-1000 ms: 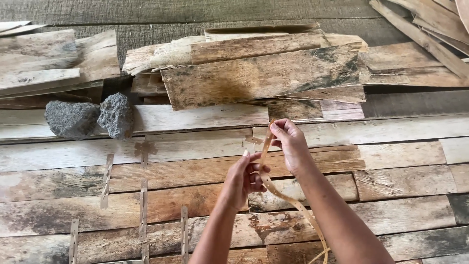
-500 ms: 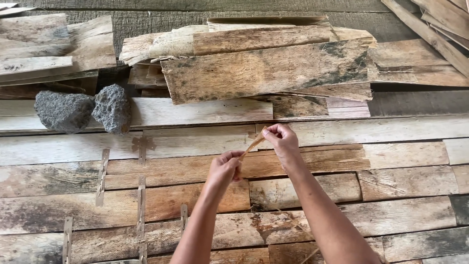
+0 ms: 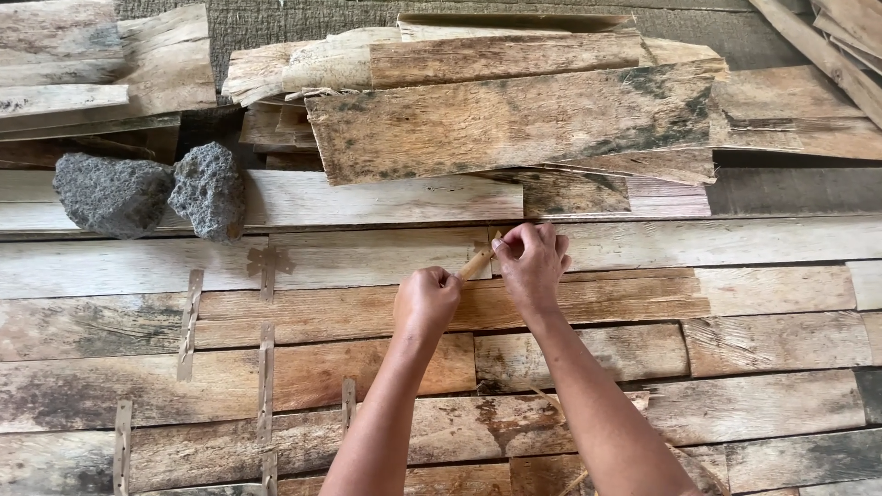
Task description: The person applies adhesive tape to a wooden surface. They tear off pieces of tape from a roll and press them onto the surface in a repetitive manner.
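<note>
— Two hands on one thin strip, see? The left hand (image 3: 425, 298) is curled tight, pinching the lower end of the strip (image 3: 478, 264), and the right hand (image 3: 531, 266) has its fingertips pressed together on the upper end.

— Which way does the strip run?

— Its long axis slants up and to the right from the left hand, rising toward the right one. Only a short bit shows between the two; the rest is hidden in the grips. It sits just above the flat boards (image 3: 643, 298), near the seam between a pale board and a browner one.

— Which hand is closer to it?

— Both touch it, one at each end. The right hand lies farther from the person, toward the loose pile of bark slabs (image 3: 514, 119).

— Room to move?

— Open board to the right of the right hand, and to the left of the left one. The two grey stones (image 3: 152, 191) lie well apart, up and to the left of the left hand. Small upright slivers (image 3: 266, 367) stand in the seams to the left and nearer the person.
</note>
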